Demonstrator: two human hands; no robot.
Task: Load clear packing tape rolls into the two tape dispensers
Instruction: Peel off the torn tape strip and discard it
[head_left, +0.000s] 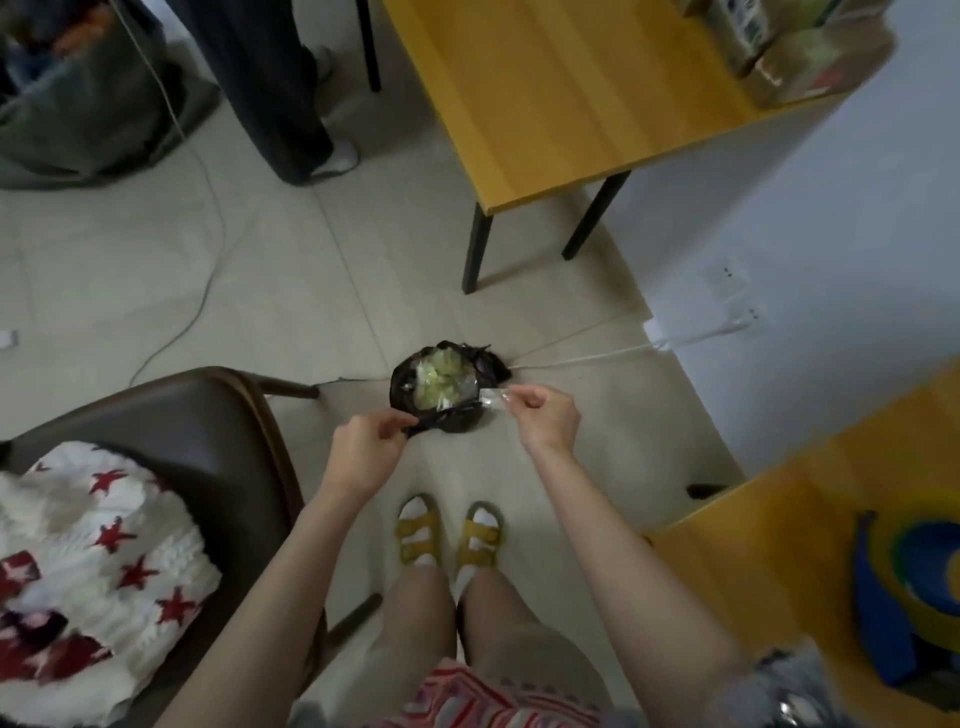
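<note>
Dispensers in view number one: the blue and yellow tape dispenser (883, 613) lies on the near yellow table (769, 525) at lower right, blurred and well apart from both hands. The right hand (545, 418) pinches one clear plastic scrap (491, 399) over one black bag (452, 420) on the floor (285, 270). The left hand (363, 447) pinches the bag's rim. Two yellow sandals (418, 535) stand below. One brown chair (208, 415) holds a star-patterned cloth (93, 545). A second yellow table (545, 93) stands farther off.
</note>
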